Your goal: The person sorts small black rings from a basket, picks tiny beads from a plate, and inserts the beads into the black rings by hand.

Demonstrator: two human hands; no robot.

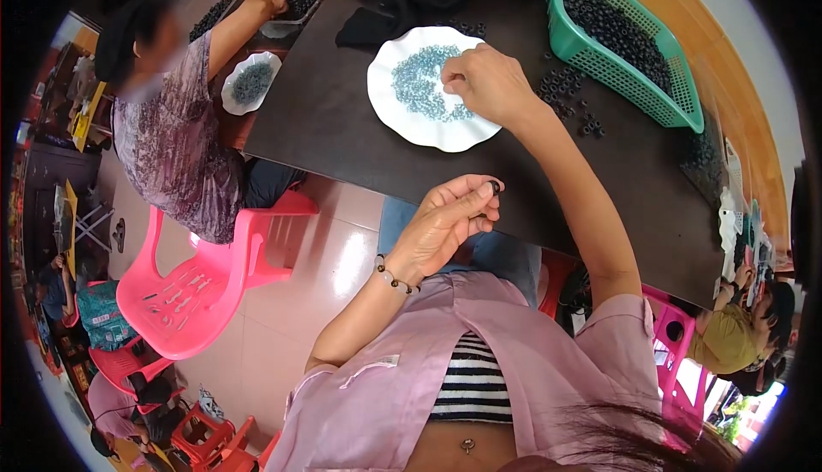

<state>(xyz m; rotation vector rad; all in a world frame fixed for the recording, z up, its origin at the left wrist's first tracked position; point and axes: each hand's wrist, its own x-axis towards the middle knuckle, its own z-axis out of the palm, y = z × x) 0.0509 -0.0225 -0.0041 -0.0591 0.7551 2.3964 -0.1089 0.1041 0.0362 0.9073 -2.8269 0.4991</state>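
My left hand [449,222] is raised in front of the table's near edge, pinching a small black ring-shaped piece [495,188] between thumb and fingertip. Over the right side of a white scalloped plate [385,117], my right hand [488,83] has its fingers bent together and pointing down at small clear bluish pieces [419,83] spread on the plate. Whatever those fingertips hold is too small to make out. Loose black pieces [561,87] lie to the right of the plate, beside a green basket [591,48] filled with more of them.
Black cloth [377,23] lies behind the plate on the dark table [342,130]. At the left, a seated person [175,121] reaches into a container of black pieces, near a small white dish [268,70]. A pink chair [193,292] and other people are farther off.
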